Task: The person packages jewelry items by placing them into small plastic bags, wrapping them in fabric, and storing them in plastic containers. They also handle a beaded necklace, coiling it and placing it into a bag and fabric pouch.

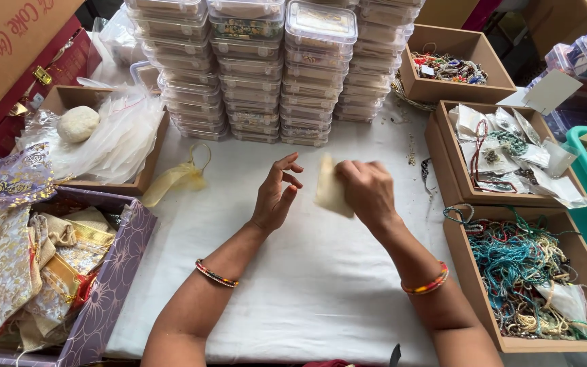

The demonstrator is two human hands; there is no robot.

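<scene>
**Head view: pouch held in one hand over crowded work table**

Head camera shows the white-covered table [321, 272] ringed by stacked clear boxes [273, 68] and a bead-filled tray [531, 278]. Risk, as judged: the one-handed grip is light, so the pouch could slip or snag on nearby bead strands. The right hand [368, 190] pinches a small pale-yellow pouch [331, 190] above the table's centre; it appears flat, thin and slightly blurred. The left hand [276, 197] hovers just beside it, fingers loosely spread, holding nothing.
</scene>
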